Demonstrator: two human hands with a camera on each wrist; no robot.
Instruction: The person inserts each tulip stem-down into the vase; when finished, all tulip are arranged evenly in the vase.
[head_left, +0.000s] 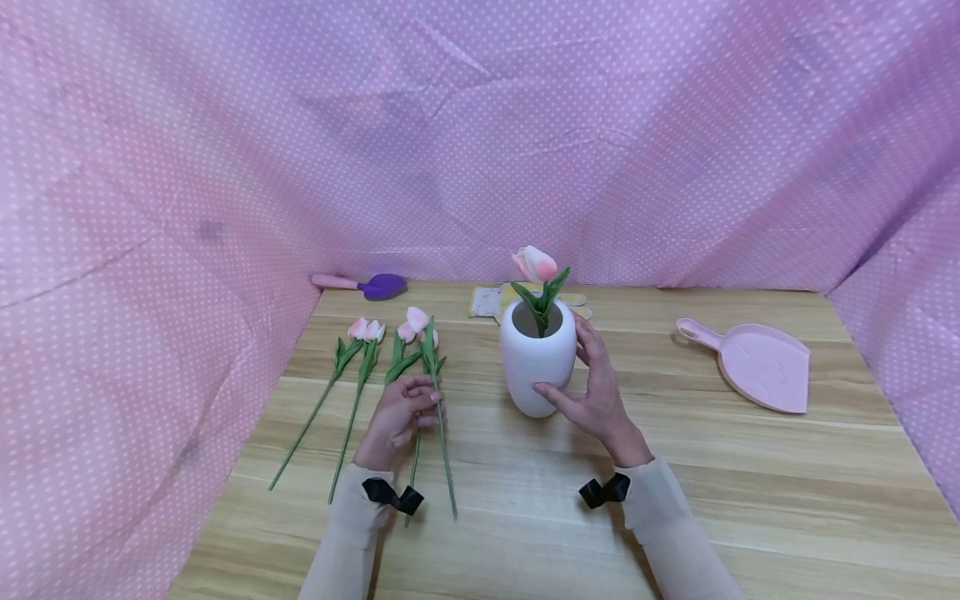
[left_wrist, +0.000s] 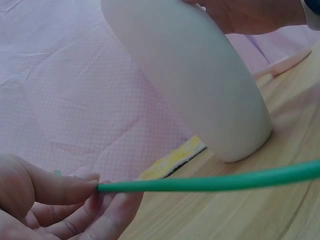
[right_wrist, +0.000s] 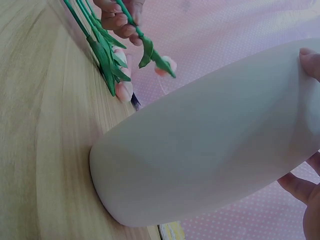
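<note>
A white vase (head_left: 538, 371) stands on the wooden table with one pink-and-white tulip (head_left: 536, 264) in its mouth. My right hand (head_left: 600, 400) holds the vase from the right, thumb at the front and fingers round the far side. To the left, my left hand (head_left: 401, 417) pinches the green stem of another tulip (head_left: 441, 433) between thumb and fingers; the left wrist view shows this stem (left_wrist: 210, 184) up close. In the right wrist view that tulip's leaves (right_wrist: 147, 52) hang above the others. Several more tulips (head_left: 363, 379) lie on the table beside and under my left hand.
A purple trowel (head_left: 382, 287) with a pink handle lies at the back left. Behind the vase is a yellow and white glove (head_left: 486, 302), partly hidden. A pink dustpan (head_left: 767, 367) lies on the right. Pink dotted cloth (head_left: 480, 150) hangs round the table.
</note>
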